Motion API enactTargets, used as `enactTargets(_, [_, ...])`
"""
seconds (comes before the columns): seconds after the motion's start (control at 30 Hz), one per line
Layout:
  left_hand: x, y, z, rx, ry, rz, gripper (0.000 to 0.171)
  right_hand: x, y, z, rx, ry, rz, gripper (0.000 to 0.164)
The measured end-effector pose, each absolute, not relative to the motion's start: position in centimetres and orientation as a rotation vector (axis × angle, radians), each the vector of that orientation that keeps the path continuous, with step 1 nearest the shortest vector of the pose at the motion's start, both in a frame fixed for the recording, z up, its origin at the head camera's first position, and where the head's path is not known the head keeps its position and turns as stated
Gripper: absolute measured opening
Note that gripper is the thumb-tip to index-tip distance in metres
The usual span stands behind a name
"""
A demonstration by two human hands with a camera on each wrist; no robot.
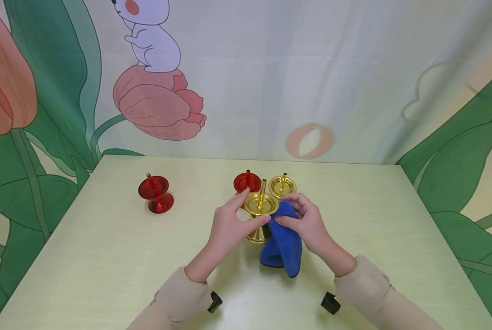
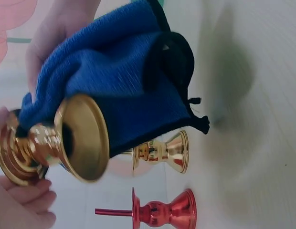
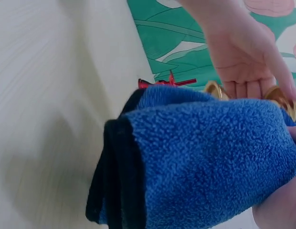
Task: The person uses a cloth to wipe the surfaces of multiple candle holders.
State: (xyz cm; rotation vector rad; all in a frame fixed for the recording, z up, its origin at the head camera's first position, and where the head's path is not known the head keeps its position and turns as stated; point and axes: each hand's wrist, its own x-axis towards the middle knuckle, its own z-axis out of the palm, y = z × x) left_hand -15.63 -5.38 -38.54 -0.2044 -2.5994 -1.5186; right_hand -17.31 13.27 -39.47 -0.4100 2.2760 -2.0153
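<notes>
A lone red holder (image 1: pixel 160 201) stands upright on the pale worktop (image 1: pixel 85 266), inside its slanting left edge and well apart from the person at work, leaving a broad stretch of surface before the left hand (image 1: pixel 229 224). That hand grips the raised gold holder (image 1: pixel 261 211) by its dish, thumb on the near side and fingers around the left; a second red holder (image 1: pixel 247 182) stands just beyond the fingertips. The gold piece is midway between the two hands, its long axis near vertical with a slight rightward lean, spike up, flared base off the surface. Just beyond it is a second gold holder (image 1: pixel 282 185), leaving little room on the far side. Against the raised piece's right side, where everything hinges, lies a blue cloth (image 1: pixel 287 243), its folds hanging toward the near edge and appearing to touch the stem. The right hand (image 1: pixel 309 224) pinches that cloth near its top, nearer the gold dish than the dangling hem. Farther right, the worktop runs wide to its edge, offering that arm ample sideways room.
</notes>
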Motion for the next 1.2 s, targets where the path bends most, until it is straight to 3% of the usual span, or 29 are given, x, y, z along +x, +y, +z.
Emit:
enactTargets(0.17, [-15.8,-6.1,-38.5,-0.269,-2.567,-1.778,0.072,-17.6,13.9,-39.3,-0.460,1.967,-2.114,0.042])
enactTargets(0.37, [-15.9,-6.9,-38.6,-0.581,-2.453,-2.070,0.063,-18.2,14.7,-39.5,-0.532,1.604,-2.092,0.043])
enactTargets(0.67, [-15.7,-7.8,-38.2,-0.843,-2.385,-2.251,0.069,-18.7,15.2,-39.8,-0.674,1.420,-1.989,0.040])
enactTargets(0.93, [-16.0,-9.3,-38.0,-0.769,-2.374,-2.119,0.066,-18.5,15.6,-39.4,-0.443,1.677,-1.950,0.036])
enactTargets(1.2, [-17.0,-11.4,-38.7,-0.515,-2.445,-1.872,0.066,-18.5,16.6,-39.2,-0.374,1.758,-1.946,0.029])
